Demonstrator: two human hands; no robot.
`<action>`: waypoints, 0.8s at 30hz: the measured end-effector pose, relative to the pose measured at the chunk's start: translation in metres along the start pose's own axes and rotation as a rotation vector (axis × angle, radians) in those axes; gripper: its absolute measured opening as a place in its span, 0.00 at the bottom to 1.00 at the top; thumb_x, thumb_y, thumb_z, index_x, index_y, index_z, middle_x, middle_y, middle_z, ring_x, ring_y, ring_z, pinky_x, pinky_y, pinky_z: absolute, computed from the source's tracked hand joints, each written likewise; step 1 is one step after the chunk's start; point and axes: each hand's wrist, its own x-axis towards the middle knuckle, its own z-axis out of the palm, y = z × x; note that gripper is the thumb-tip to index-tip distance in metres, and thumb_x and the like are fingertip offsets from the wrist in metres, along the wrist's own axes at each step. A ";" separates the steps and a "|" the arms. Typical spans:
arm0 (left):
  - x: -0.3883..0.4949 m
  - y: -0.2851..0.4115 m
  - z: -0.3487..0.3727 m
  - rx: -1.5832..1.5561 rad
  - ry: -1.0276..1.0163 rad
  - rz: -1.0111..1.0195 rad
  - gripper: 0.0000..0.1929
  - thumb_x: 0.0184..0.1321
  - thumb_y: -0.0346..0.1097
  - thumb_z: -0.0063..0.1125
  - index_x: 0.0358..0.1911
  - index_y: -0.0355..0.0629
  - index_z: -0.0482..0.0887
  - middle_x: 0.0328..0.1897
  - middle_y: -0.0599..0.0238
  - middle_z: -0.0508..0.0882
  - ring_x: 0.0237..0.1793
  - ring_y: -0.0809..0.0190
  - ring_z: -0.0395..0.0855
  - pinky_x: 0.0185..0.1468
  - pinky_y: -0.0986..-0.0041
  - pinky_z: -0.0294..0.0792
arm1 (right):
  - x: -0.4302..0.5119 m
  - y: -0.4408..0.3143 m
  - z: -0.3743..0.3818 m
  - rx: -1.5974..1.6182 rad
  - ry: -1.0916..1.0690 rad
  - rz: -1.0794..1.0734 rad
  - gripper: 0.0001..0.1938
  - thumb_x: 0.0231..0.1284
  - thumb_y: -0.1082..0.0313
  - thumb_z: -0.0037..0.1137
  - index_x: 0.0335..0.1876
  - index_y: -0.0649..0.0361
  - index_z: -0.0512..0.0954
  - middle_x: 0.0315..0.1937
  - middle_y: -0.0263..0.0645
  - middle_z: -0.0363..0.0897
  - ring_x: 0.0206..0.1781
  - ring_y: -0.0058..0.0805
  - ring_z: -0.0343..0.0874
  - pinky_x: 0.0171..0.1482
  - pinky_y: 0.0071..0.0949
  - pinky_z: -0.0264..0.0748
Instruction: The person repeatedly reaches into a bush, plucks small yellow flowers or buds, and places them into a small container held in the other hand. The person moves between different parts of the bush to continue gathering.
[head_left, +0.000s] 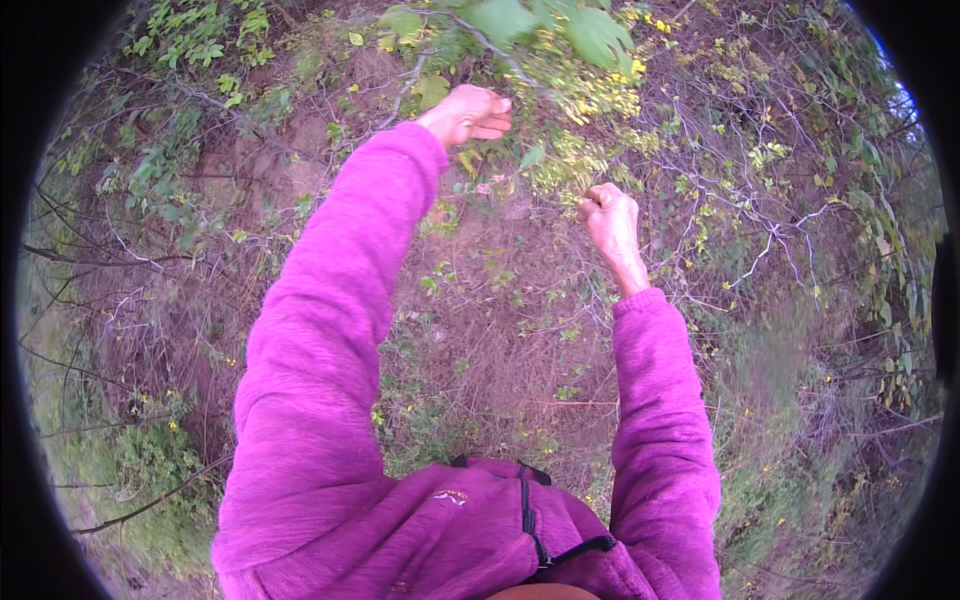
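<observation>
Both of my arms, in purple fleece sleeves, reach up toward a bush with small yellow flowers and buds (581, 112). My left hand (472, 115) is at the upper middle, its fingers curled toward the flowering stems; whether it holds anything does not show. Lower and to the right, my right hand (609, 214) is closed at the lower edge of the yellow-green clusters, and what lies within its fingers is hidden. A small green leaf (533, 157) hangs between the hands. Broad green leaves (596, 34) overhang the bush at the top, slightly blurred.
Bare grey twigs (772, 229) spread at the right, with leafy vines (889, 225) beyond them. Dark thin branches (97, 259) stick in from the left. Below the hands is a slope of dry grass and soil (495, 337) with small green plants.
</observation>
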 end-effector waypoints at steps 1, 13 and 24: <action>0.013 -0.006 0.013 -0.048 0.034 -0.043 0.17 0.65 0.37 0.49 0.55 0.40 0.72 0.43 0.54 0.82 0.45 0.52 0.81 0.51 0.64 0.74 | -0.003 -0.006 0.000 0.003 0.008 -0.049 0.08 0.51 0.76 0.52 0.37 0.61 0.80 0.34 0.47 0.78 0.40 0.43 0.79 0.46 0.35 0.74; 0.064 -0.048 0.051 -0.776 -0.069 -0.195 0.10 0.69 0.49 0.41 0.43 0.57 0.74 0.36 0.54 0.84 0.25 0.57 0.82 0.12 0.74 0.65 | -0.007 -0.021 0.034 -0.116 0.014 -0.149 0.07 0.48 0.77 0.51 0.33 0.64 0.79 0.32 0.51 0.76 0.39 0.49 0.77 0.42 0.43 0.72; 0.070 -0.086 0.074 -0.630 0.216 0.038 0.08 0.61 0.33 0.50 0.39 0.37 0.78 0.27 0.60 0.82 0.22 0.62 0.81 0.19 0.69 0.70 | -0.010 0.026 0.030 0.315 -0.010 0.153 0.04 0.53 0.81 0.49 0.32 0.67 0.77 0.31 0.39 0.77 0.21 0.24 0.77 0.25 0.22 0.75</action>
